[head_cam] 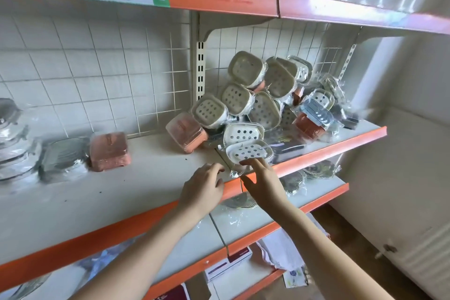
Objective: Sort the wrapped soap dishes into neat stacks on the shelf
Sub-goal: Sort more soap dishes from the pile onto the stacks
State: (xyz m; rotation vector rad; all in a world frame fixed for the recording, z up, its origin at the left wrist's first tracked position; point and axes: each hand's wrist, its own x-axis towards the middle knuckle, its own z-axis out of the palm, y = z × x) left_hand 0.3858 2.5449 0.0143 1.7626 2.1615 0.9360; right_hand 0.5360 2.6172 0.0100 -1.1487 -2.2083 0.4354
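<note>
Looks like pick-up time: right hand fingers spread, touching the front white soap dish, left hand loosely curled and empty on the shelf, so next it needs an actual grip.

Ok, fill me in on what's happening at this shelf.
A person is sorting wrapped soap dishes on the middle shelf. The right hand reaches to the nearest white dish at the front of a jumbled pile, fingers touching its near edge. The left hand rests, loosely curled, at the shelf's front edge, holding nothing. Further left, a pink dish and clear wrapped ones sit apart from the pile.
</note>
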